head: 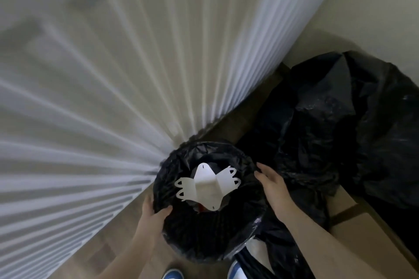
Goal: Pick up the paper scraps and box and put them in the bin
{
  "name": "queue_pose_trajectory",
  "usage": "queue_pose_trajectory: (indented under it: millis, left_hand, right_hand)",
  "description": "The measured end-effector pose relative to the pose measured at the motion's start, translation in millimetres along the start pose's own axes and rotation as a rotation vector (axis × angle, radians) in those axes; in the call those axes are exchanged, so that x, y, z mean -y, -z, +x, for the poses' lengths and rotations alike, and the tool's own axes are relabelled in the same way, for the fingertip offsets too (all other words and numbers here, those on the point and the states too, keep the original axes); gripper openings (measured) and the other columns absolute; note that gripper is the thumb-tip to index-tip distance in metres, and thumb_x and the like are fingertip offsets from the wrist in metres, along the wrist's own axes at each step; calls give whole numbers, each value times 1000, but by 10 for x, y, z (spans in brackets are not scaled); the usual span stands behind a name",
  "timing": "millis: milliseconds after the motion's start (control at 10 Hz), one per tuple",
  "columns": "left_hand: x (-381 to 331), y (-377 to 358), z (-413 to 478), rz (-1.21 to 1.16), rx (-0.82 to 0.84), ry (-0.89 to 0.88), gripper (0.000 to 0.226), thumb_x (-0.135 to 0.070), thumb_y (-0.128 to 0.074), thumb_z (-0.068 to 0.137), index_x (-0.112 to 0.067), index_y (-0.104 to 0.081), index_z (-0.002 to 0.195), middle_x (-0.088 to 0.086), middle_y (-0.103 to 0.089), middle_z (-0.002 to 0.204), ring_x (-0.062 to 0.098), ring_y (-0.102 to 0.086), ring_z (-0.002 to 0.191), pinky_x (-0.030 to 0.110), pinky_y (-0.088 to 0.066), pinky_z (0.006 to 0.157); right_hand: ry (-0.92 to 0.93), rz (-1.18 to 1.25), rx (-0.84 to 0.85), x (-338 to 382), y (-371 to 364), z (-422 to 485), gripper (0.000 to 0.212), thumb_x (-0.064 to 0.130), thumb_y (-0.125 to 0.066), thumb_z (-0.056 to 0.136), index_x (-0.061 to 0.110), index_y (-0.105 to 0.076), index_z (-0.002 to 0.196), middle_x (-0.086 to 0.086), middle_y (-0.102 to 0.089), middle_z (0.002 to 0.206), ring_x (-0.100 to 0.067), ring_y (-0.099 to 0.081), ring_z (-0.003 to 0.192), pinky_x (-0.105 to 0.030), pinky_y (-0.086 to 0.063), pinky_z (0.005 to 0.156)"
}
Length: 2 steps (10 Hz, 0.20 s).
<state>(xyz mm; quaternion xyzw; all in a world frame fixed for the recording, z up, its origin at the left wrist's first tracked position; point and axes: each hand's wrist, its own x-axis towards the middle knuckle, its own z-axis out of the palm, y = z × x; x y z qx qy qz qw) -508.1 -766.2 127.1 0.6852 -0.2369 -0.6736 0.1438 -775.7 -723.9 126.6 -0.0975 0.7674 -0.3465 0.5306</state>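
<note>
Bin standing on the floor between curtain and bags

The bin (209,201) is sitting on the floor (106,253) just in front of the person's shoes (173,274), with the flattened box (207,184) lying inside it. The curtain (102,75) is hanging behind and to the left. A large bag (340,124) is slumping to the right, beside the wall (374,7). The left hand (150,215) is resting on the bin's near-left rim, the right hand (272,181) on its right rim.

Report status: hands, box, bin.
Left hand gripping the bin rim. Right hand open, resting on the opposite rim. Flattened white box already lying inside the bin. Nothing blocking; big black bag beside it.
</note>
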Motion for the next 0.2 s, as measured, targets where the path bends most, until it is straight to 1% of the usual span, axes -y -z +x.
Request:
queue_pose_trajectory:
  millis: [100,200]
  left_hand:
    - [-121,-53,-132,-18,13,-94,63,8,-51,87,-15,-29,141,3,-48,131,24,-49,112,36,-40,90]
    - [-337,-153,-483,43,21,-202,65,9,-50,87,-9,-22,143,-8,-37,119,15,-36,122,33,-31,99]
  right_hand:
    - [26,21,29,20,-1,-62,47,18,-52,91,20,-42,136,-7,-46,142,-18,-43,128,-27,-33,103]
    - [121,88,8,126,-26,-326,44,20,-49,93,24,-43,136,-3,-42,145,-6,-37,122,-25,-29,102]
